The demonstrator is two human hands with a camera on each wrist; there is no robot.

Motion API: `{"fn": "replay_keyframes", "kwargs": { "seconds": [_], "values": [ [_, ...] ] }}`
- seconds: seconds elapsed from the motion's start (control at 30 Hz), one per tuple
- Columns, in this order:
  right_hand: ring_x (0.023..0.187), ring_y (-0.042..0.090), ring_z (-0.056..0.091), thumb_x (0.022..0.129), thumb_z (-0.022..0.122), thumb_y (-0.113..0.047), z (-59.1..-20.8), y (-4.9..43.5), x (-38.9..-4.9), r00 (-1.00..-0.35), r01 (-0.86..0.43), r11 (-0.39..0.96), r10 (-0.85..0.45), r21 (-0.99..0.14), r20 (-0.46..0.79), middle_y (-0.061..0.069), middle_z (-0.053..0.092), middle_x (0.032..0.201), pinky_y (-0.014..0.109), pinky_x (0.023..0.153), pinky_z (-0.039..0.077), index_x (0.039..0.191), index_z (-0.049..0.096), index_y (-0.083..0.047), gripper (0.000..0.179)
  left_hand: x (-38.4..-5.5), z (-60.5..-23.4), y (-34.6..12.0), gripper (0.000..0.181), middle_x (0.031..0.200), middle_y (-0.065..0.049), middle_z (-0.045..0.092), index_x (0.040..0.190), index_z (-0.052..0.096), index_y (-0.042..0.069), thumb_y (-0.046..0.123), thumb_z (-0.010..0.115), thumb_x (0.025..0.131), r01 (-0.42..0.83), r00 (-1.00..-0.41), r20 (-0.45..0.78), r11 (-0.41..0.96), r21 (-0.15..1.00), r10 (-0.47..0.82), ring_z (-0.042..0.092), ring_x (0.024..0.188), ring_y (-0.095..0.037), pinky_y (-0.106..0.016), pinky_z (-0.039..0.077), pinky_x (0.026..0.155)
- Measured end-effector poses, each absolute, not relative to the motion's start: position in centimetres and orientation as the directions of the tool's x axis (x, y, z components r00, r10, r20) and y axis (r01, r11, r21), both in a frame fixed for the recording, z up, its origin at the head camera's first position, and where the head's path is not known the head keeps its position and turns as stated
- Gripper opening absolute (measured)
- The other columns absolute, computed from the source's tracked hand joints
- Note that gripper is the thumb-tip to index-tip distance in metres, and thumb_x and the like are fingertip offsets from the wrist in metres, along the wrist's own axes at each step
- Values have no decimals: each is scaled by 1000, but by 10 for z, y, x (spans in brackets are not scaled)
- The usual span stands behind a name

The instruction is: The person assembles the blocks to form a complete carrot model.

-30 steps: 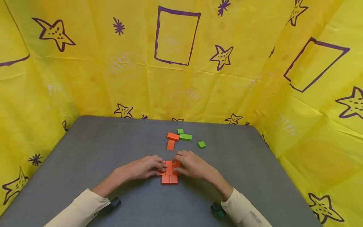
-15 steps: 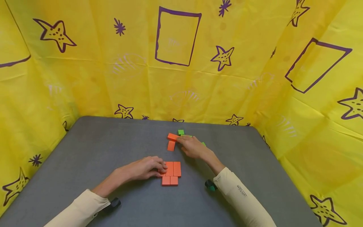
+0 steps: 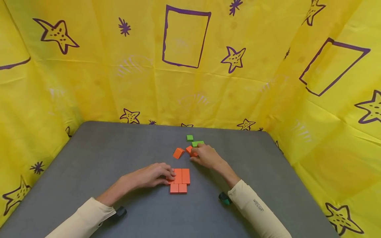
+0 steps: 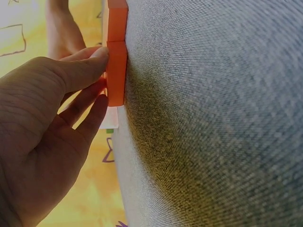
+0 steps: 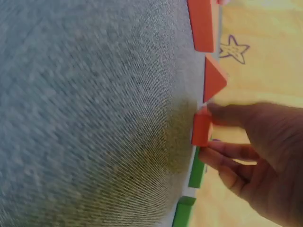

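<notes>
Yellow cloth (image 3: 134,89) printed with purple stars and frames rises behind and beside the grey desk (image 3: 148,215), where flat orange blocks form a close-set group: a row of upright pieces with a pair of smaller pieces (image 3: 178,188) touching its near edge. At the row's left end, the left hand (image 3: 156,175) has its thumb and fingers on the end block (image 4: 116,75), seemingly in a light pinch. Farther out, the right hand (image 3: 207,156) pinches a loose orange block (image 5: 201,127) between thumb and fingertips; whether it is off the desk I cannot tell. Just left of it lies a triangular orange block (image 3: 178,153), with a long green block (image 3: 197,143) just beyond and a small green block (image 3: 190,138) farther back. Crowding is the likeliest trouble: a low sweep of the right hand could knock the triangular piece. A grip so near the block's edges might let it twist or slip, and any sideways push from the left hand could open seams in the group, since nothing visible fastens its pieces together.
</notes>
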State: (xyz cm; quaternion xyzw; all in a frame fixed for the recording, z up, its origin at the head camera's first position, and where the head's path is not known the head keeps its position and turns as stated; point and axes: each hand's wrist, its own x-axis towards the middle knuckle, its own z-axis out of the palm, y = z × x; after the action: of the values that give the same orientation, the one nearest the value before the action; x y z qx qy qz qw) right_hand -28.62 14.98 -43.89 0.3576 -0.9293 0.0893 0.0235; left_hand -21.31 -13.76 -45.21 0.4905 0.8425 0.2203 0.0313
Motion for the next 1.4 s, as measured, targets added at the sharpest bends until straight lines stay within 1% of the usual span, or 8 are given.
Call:
{"fn": "replay_keyframes", "kwargs": {
  "seconds": [0.1,0.23,0.43,0.67,0.9,1.03,1.23,1.4],
  "values": [
    [74,16,57,94,79,-19,-442,150,-286,-769,-638,758,-621,-135,150,4,66,86,29,65,50,94,74,-12,9,-214,-452,-137,26,124,-1,75,121,78,13,13,76,96,821,-507,173,412,396,844,68,118,-20,-43,58,102],
    [76,17,58,89,80,-12,-438,151,-283,-814,-580,802,-565,-144,134,5,68,87,33,70,54,93,76,-9,6,-214,-452,-136,25,124,-1,75,121,78,14,12,75,96,813,-516,161,422,402,841,67,119,-19,-43,57,103],
    [73,14,53,84,79,-12,-425,157,-265,-819,-574,798,-554,-182,151,2,65,85,31,67,49,92,75,-10,9,-213,-451,-135,25,125,0,74,122,78,15,14,74,97,809,-519,154,425,406,841,67,119,-19,-42,57,103],
    [77,10,56,83,81,-14,-400,157,-222,-726,-687,704,-656,-181,206,-2,67,90,25,71,51,92,74,-14,11,-211,-451,-135,23,121,1,74,120,78,14,13,74,97,813,-515,168,417,406,840,67,116,-17,-41,57,101],
    [76,5,58,83,84,-18,-398,144,-181,-533,-846,519,-825,-124,188,-6,68,87,22,76,51,91,74,-18,13,-210,-451,-137,21,121,-1,74,116,79,13,13,75,96,813,-522,177,424,400,834,68,116,-19,-40,58,101],
    [72,1,54,83,84,-17,-410,135,-166,-465,-883,450,-876,-132,127,-8,67,86,18,74,48,92,74,-20,13,-210,-452,-137,21,122,-2,75,117,79,13,13,75,96,814,-520,176,422,400,836,68,118,-19,-41,58,102],
    [71,1,48,85,82,-19,-423,125,-157,-452,-890,448,-891,-78,46,-9,61,83,14,69,34,92,74,-20,11,-211,-453,-137,22,123,-2,76,118,79,12,12,75,96,815,-520,179,422,396,835,68,119,-20,-43,57,103],
    [72,4,40,87,82,-23,-425,122,-154,-459,-888,459,-887,-8,46,-8,53,81,15,66,27,82,70,-20,13,-211,-454,-137,22,124,-2,75,118,79,12,12,75,96,815,-521,179,424,394,835,68,119,-20,-43,57,103]
  ]
}}
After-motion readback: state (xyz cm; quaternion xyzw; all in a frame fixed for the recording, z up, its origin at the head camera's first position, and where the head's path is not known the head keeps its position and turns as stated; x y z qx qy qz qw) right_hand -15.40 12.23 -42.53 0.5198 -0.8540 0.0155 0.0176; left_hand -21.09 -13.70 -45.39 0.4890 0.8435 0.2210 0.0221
